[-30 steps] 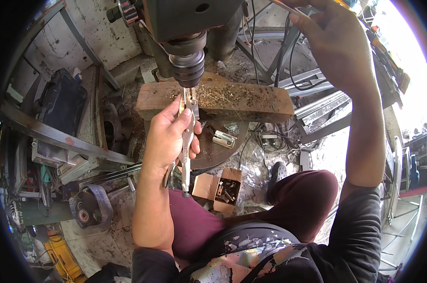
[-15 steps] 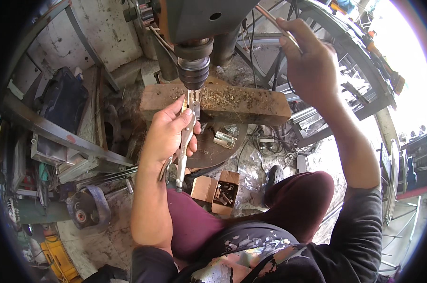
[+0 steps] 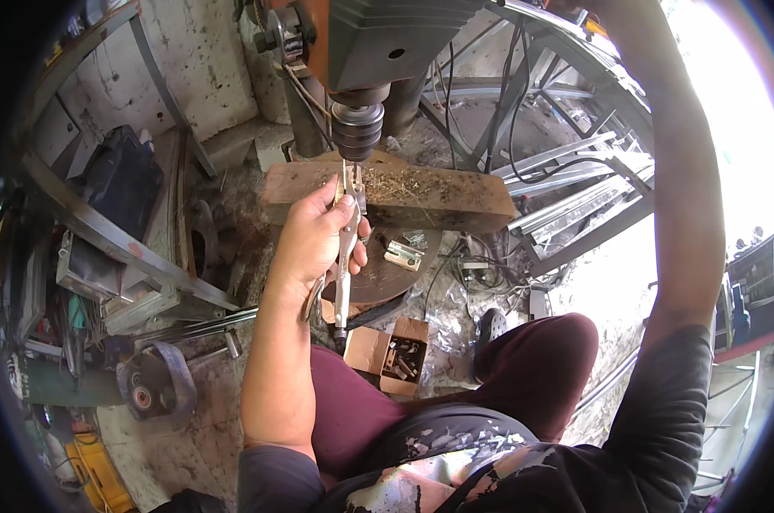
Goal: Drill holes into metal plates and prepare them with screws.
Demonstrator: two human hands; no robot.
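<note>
My left hand (image 3: 312, 239) is closed around silver locking pliers (image 3: 343, 286), whose jaws point away from me. At the jaws, a small silver metal piece (image 3: 360, 198) lies over the near edge of a wooden block (image 3: 468, 198) strewn with shavings. Right above it is the drill press chuck (image 3: 357, 130), with a thin drill bit reaching down to the work. My right forearm (image 3: 682, 171) stretches up to the top right edge; the fingers there are out of sight, so what they hold does not show.
Below the block, a metal bracket (image 3: 402, 255) rests on the round drill press table (image 3: 374, 282). An open cardboard box (image 3: 366, 349) of small metal parts stands by my leg. Cables (image 3: 481, 269) and metal frames (image 3: 567, 252) are to the right; an angle grinder (image 3: 147, 389) lies left.
My right hand, earlier gripping a rod at the upper right, has moved up to the top edge. The view has shifted slightly; my left hand keeps the pliers under the chuck.
</note>
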